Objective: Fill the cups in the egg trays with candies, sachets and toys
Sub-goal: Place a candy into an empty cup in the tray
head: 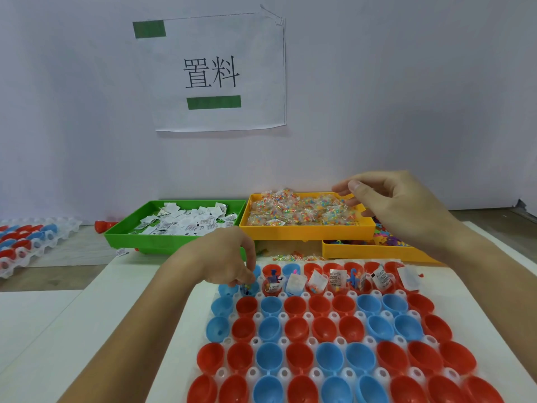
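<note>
A clear egg tray [279, 341] in front of me holds rows of red and blue cups. Cups in its far rows hold sachets, candy packs and small toys. My left hand [229, 261] hangs over the far left blue cup [250, 287], fingertips pointing down and pinching a small candy pack at its mouth. My right hand [398, 205] hovers over the right side of the yellow candy tray [308, 228], fingers loosely curled, nothing visibly held. A green tray [162, 242] at the left holds white sachets [186, 221]. A lower yellow tray [374, 251] holds colourful toys, partly hidden by my right forearm.
A second egg tray [32, 239] with closed red and blue eggs lies far left. A red object [103, 226] lies beside the green tray. Loose candy packs [293, 256] lie between the trays. A paper sign [218, 71] hangs on the wall behind.
</note>
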